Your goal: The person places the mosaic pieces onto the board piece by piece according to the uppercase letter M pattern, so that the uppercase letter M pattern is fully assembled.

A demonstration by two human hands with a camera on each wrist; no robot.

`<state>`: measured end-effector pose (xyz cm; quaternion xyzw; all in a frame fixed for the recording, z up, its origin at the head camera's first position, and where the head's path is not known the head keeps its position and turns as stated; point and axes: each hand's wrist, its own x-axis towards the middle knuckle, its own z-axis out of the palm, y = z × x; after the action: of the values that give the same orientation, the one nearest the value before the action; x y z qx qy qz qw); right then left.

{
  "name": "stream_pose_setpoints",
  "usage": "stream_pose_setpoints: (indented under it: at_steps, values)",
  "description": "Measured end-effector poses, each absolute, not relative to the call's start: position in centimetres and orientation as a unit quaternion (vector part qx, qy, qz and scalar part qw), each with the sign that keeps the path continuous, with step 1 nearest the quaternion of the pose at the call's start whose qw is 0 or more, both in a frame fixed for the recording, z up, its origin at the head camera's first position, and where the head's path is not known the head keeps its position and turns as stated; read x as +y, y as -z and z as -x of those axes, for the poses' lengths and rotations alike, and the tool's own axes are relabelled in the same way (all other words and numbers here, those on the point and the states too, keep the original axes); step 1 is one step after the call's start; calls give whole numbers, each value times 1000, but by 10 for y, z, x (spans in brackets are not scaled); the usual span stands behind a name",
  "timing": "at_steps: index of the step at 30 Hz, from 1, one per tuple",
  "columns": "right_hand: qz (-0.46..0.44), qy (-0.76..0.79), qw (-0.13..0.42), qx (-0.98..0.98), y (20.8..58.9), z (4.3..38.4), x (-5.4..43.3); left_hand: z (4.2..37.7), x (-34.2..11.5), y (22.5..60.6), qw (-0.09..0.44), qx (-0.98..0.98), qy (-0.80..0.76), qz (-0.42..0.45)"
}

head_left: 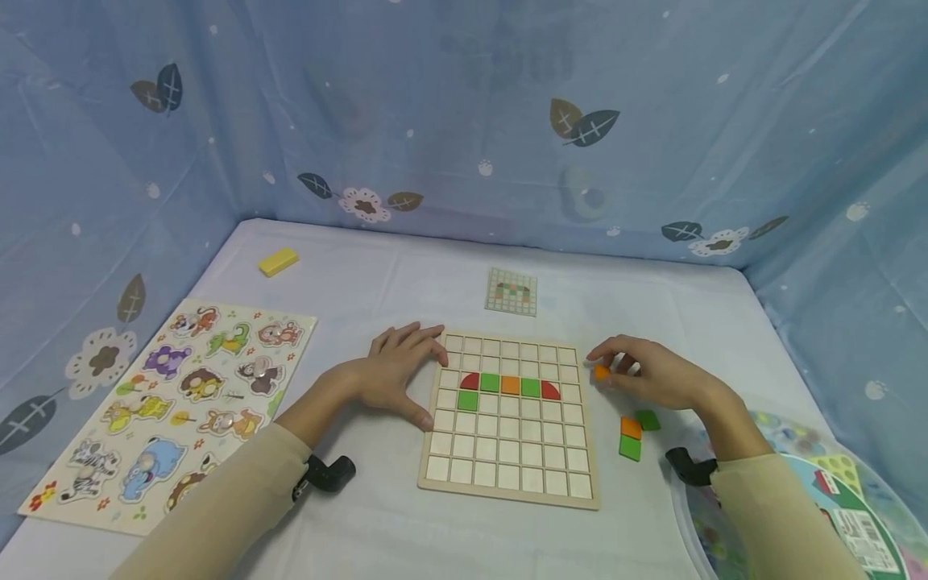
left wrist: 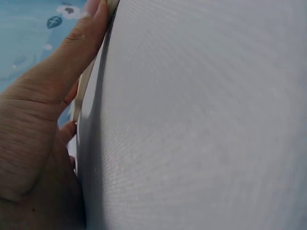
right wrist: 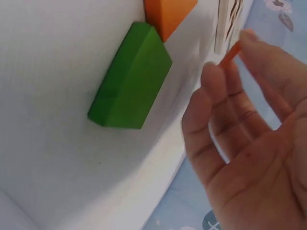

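Observation:
A wooden grid board (head_left: 509, 455) lies flat before me. Across one row run a red quarter-round tile (head_left: 470, 381), a green, an orange (head_left: 511, 386) and a green square, then another red quarter-round (head_left: 550, 391). One more green square (head_left: 467, 400) sits below the left end. My left hand (head_left: 387, 374) is spread at the board's left edge, thumb and fingertips touching it. Just beyond the right edge, my right hand (head_left: 663, 374) pinches a small orange tile (right wrist: 230, 54) between thumb and fingers. Near that hand lie a loose orange tile (head_left: 630, 427) and two green ones (head_left: 630, 448).
Behind the board lies a small pattern card (head_left: 511, 292). An animal puzzle board (head_left: 239, 362) is at the left, with a yellow block (head_left: 279, 262) farther back. A clear round container (head_left: 783, 431) stands at the right, partly behind the right forearm. Blue curtains enclose the table.

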<state>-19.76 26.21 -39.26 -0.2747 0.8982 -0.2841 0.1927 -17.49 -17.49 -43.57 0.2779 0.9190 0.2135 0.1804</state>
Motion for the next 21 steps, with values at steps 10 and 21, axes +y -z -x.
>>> stream_pose_setpoints:
  at_steps: [10,21]
  values:
    - [281,335,189,879,389,195,260,174,-176,436,180,918,-219,-279]
    - [321,413,186,832,388,190,251,174,-175,435,179,919,-214,-280]
